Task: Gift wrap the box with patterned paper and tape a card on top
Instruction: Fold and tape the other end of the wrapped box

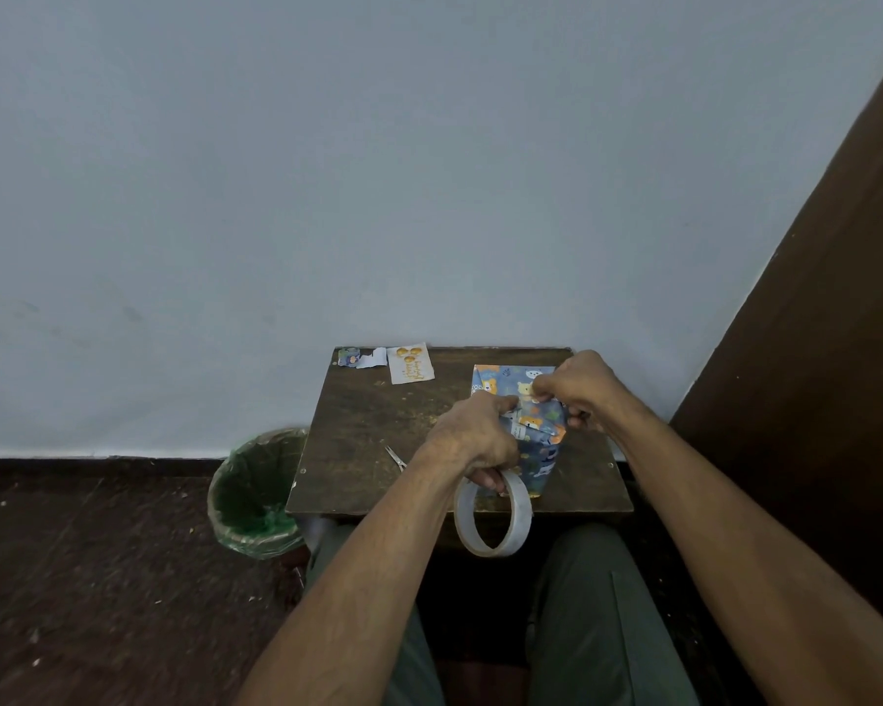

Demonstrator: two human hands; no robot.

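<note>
**Right side of the counter: box end getting folded and taped**

On the right half of the small wooden counter (358,425) sits the box (541,450), already covered in blue patterned paper with bears on it. It looks stood on end, so the open flap end faces up where both hands can reach it.

The right hand (579,387) has its fingers curled, pinching the paper fold at the top of the box, probably to keep the crease tight. The left hand (472,440) presses against the near side of the same fold, and the clear tape roll (491,512) hangs from its lower fingers, handy for pulling a strip without letting go. Can't see if a strip is already stuck down.

Further out, the card (410,369) with gold balloons lies flat at the back edge, untouched, so that step is still to come. A paper scrap (360,357) sits just beside it, small scissors (395,458) lie left of the left hand, and a green-lined bin (256,494) stands on the floor by the counter for offcuts.
</note>
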